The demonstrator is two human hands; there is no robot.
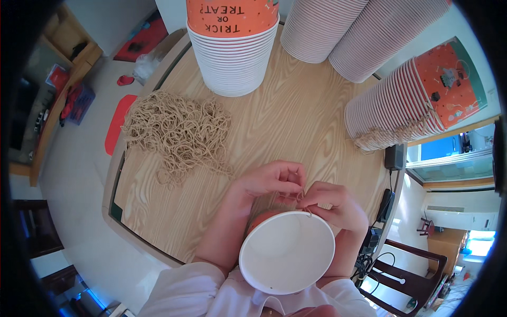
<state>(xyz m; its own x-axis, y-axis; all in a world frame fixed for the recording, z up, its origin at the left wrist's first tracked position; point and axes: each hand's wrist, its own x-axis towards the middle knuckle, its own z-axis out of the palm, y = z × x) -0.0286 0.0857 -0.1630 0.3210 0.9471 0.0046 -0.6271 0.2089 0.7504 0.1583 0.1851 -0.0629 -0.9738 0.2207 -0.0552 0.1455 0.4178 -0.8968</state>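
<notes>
A round paper bucket (288,253), white inside and orange outside, tilts against my body with its mouth facing up. Beyond its far rim my left hand (273,178) pinches a short piece of tan twine (300,196), fingers curled. Close beside it, my right hand (331,202) has its fingertips closed on the same twine, just over the rim. A bit of the twine loops over the rim by the right fingers. How it is fastened there is too small to tell. Left of my hands spreads a loose heap of tan twine (179,129).
A stack of orange-printed buckets (235,63) stands at the far side of the wooden table (301,121). More stacks (322,29) lean behind, and one stack (396,100) lies at the right with twine along it. Black adapters and cables (372,238) hang at the right edge.
</notes>
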